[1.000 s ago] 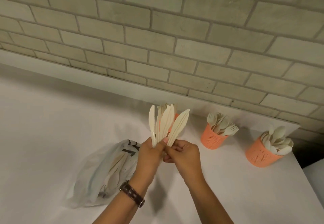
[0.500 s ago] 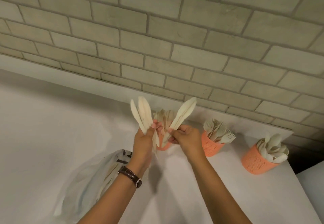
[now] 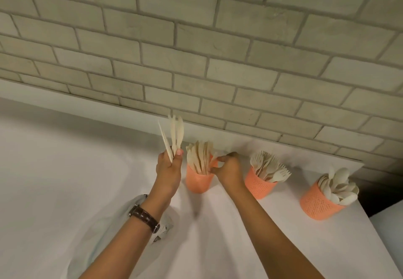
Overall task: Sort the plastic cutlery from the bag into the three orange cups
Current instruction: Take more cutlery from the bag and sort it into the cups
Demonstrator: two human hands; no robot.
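Fingers (image 3: 226,157) of the right hand (image 3: 230,169) pinch one knife (image 3: 214,159) at the rim of the knife cup (image 3: 197,183), the leftmost orange one by the far brick wall (image 3: 196,60). The left hand (image 3: 169,169) grips a bunch of knives (image 3: 174,134) upright just left of it. Judged best: slide the handle into a gap and release gently so the crowded cup does not tip.

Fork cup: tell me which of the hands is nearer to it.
Right. The right hand sits between the knife cup and the fork cup, pinching a knife. The left hand, gripping knives, is beyond the knife cup, farther left.
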